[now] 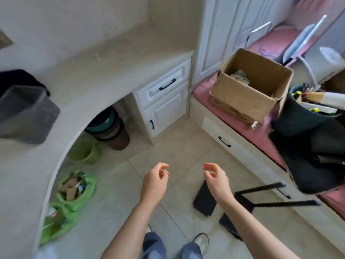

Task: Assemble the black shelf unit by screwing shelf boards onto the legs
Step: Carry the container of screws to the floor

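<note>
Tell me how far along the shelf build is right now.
Early stage. Done: one black frame piece with two legs sticking out lies on its side on the floor tiles. In hand: nothing; the left hand and right hand hang loosely curled above the floor. Left: two black shelf boards lie loose nearby, not visibly attached.

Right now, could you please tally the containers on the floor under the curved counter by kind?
green bags: 2
green basket: 1
stack of dark bins: 1 (how many are nested in it cannot be told)
Total: 4, counting the stack as one.
</note>
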The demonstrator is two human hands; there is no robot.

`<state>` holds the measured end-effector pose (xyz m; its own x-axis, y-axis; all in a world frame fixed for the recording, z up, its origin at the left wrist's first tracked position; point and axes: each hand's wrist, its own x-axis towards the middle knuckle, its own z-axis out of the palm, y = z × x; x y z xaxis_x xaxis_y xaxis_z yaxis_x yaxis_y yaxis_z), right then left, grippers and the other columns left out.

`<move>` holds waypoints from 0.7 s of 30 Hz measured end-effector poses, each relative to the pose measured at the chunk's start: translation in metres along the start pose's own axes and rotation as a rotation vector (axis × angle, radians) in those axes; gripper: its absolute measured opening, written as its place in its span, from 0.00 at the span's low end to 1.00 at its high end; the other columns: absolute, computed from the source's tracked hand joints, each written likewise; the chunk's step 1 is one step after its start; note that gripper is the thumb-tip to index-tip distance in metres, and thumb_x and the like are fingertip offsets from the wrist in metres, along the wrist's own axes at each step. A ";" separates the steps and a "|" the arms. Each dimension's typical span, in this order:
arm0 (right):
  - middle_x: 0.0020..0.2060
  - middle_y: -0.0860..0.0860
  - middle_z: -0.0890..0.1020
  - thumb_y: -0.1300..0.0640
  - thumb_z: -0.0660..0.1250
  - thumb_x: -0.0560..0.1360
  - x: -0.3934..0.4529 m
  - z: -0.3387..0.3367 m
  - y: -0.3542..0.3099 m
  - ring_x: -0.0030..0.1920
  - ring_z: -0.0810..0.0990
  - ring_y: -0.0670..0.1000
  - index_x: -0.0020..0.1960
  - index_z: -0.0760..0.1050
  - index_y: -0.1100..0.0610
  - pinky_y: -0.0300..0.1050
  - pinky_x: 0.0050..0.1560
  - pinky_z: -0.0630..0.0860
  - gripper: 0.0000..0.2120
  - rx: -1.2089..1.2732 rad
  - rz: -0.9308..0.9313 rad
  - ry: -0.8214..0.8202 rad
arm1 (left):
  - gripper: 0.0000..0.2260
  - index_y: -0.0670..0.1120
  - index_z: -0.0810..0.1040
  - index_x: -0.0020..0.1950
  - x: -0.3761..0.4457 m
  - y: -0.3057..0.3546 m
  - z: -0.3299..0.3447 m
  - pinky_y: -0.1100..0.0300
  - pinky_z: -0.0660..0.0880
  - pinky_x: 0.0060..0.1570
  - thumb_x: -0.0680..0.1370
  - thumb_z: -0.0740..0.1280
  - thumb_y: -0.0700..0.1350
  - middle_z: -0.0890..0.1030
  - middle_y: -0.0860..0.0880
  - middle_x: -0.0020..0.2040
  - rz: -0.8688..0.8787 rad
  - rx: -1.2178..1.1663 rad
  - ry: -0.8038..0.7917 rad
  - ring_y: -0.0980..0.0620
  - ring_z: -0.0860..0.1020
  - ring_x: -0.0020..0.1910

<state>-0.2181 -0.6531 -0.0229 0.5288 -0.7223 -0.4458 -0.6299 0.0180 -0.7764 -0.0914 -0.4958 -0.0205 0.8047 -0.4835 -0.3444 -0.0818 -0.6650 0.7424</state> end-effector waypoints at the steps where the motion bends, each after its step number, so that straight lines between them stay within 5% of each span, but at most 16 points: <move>1: 0.56 0.49 0.80 0.61 0.62 0.80 0.000 0.021 -0.016 0.54 0.78 0.47 0.62 0.75 0.57 0.37 0.50 0.71 0.11 -0.007 -0.026 -0.033 | 0.12 0.57 0.76 0.51 0.002 -0.010 -0.023 0.61 0.75 0.44 0.81 0.64 0.39 0.83 0.53 0.43 -0.018 -0.008 0.046 0.53 0.80 0.43; 4: 0.55 0.49 0.81 0.62 0.62 0.80 0.000 0.086 -0.066 0.52 0.79 0.47 0.61 0.76 0.56 0.36 0.44 0.73 0.11 -0.030 -0.095 -0.111 | 0.12 0.56 0.76 0.51 0.007 -0.046 -0.094 0.68 0.70 0.38 0.80 0.65 0.37 0.83 0.53 0.43 -0.050 -0.025 0.179 0.54 0.80 0.42; 11: 0.53 0.53 0.83 0.62 0.63 0.79 -0.008 0.231 -0.175 0.53 0.80 0.50 0.60 0.77 0.57 0.41 0.49 0.75 0.11 -0.079 -0.200 -0.267 | 0.11 0.46 0.82 0.54 0.019 -0.124 -0.238 0.64 0.70 0.39 0.77 0.68 0.33 0.84 0.49 0.40 -0.130 -0.064 0.414 0.50 0.81 0.40; 17: 0.43 0.45 0.78 0.60 0.62 0.79 0.000 0.320 -0.256 0.46 0.75 0.47 0.55 0.76 0.52 0.29 0.35 0.67 0.08 -0.131 -0.340 -0.381 | 0.11 0.47 0.81 0.51 0.043 -0.153 -0.321 0.61 0.71 0.44 0.77 0.67 0.32 0.84 0.47 0.42 -0.190 -0.189 0.573 0.47 0.82 0.43; 21: 0.51 0.51 0.81 0.59 0.62 0.80 0.017 0.359 -0.306 0.46 0.79 0.46 0.61 0.77 0.54 0.24 0.33 0.69 0.11 -0.117 -0.337 -0.435 | 0.11 0.47 0.80 0.51 0.068 -0.164 -0.362 0.55 0.73 0.47 0.77 0.66 0.32 0.84 0.47 0.42 -0.245 -0.256 0.677 0.44 0.82 0.44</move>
<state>0.1882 -0.4227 0.0467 0.8819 -0.3225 -0.3438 -0.4315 -0.2586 -0.8643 0.1893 -0.2138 0.0424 0.9738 0.1703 -0.1508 0.2185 -0.5156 0.8285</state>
